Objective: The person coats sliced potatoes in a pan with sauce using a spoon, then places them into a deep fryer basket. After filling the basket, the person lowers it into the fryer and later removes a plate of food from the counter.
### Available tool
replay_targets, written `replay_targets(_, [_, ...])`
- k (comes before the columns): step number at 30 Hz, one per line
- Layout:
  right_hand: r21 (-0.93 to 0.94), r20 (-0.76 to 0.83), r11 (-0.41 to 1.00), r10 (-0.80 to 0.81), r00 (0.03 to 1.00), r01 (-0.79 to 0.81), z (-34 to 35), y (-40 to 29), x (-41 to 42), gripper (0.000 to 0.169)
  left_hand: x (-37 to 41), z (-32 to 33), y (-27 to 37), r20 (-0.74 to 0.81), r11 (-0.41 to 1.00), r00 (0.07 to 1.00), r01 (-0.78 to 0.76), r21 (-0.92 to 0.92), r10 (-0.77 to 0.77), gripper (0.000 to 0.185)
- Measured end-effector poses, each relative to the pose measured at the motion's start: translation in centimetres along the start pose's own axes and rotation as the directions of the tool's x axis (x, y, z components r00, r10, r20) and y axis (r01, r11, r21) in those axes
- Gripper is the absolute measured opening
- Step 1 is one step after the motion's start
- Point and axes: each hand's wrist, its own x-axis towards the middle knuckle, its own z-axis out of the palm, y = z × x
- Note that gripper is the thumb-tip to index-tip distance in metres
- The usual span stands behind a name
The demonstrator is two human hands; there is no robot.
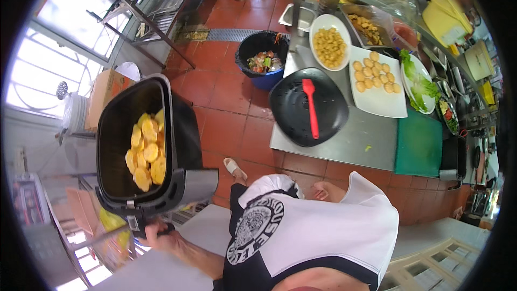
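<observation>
My left hand (163,238) grips the handle of a black air fryer basket (183,129), which is raised over the floor at the left. Yellow, roundish food slices (150,151) lie in a heap inside it. My right hand (322,191) hangs low beside my body with its fingers curled; it appears to hold nothing. On the steel table before me, a red silicone brush (311,107) rests on a black square plate (282,101). Behind it stand an oval white dish (315,36) of small yellow pieces and a white plate (379,107) with round pale balls.
A green cutting board (418,145) lies at the table's right, near a dish of lettuce (420,81). A lined waste bin (268,81) stands on the red tiled floor at the table's left end. A metal rack (151,26) and a cardboard box (103,93) are at the left.
</observation>
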Motion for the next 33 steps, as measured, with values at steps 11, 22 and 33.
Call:
replay_targets(11, [0.225, -0.177, 0.955, -0.156, 0.972, 0.194, -2.7, -31.7, -3.1, 0.028, 29.4, 27.9, -13.9, 0.408, 0.986, 0.908, 0.144, -0.084, -0.098, 0.013])
replay_targets(22, [0.239, -0.627, 0.743, -0.374, 0.684, 0.625, -25.4, -58.8, -3.0, 0.027, 45.7, 60.8, -23.3, 0.457, 0.96, 0.882, 0.219, -0.174, -0.119, 0.013])
replay_targets(33, [0.418, -0.768, 0.214, -0.436, 0.469, 0.883, -65.4, -92.9, -22.8, 0.025, 59.2, 89.0, -35.6, 0.392, 0.943, 0.911, 0.232, -0.239, -0.125, 0.008])
